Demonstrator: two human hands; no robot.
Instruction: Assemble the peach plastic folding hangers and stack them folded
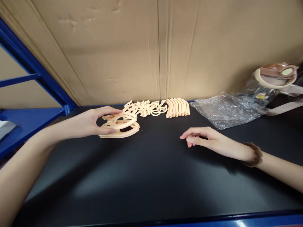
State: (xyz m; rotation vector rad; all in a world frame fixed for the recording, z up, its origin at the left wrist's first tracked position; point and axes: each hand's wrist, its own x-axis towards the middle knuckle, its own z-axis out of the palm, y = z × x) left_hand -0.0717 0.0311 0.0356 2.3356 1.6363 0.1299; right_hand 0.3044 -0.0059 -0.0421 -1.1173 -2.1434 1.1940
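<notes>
My left hand (88,123) pinches a beige curved plastic piece (129,122) with an oval opening, thumb below and fingers above. Similar flat curved pieces (125,135) lie stacked on the black tabletop directly beneath it. Just behind is a loose heap of small beige hook-shaped parts (142,108), some of them ring-like. To its right, several curved beige bars (178,107) lie side by side in a neat row. Over the right half of the table hovers my right hand (208,137), holding nothing, its index finger extended and the other fingers loosely bent.
A crumpled clear plastic bag (227,108) lies at the back right. Beside it rests a transparent bottle (262,91) with a brown lid and a pale strap. Cardboard (118,50) walls the rear, and a blue metal frame (44,75) stands at left.
</notes>
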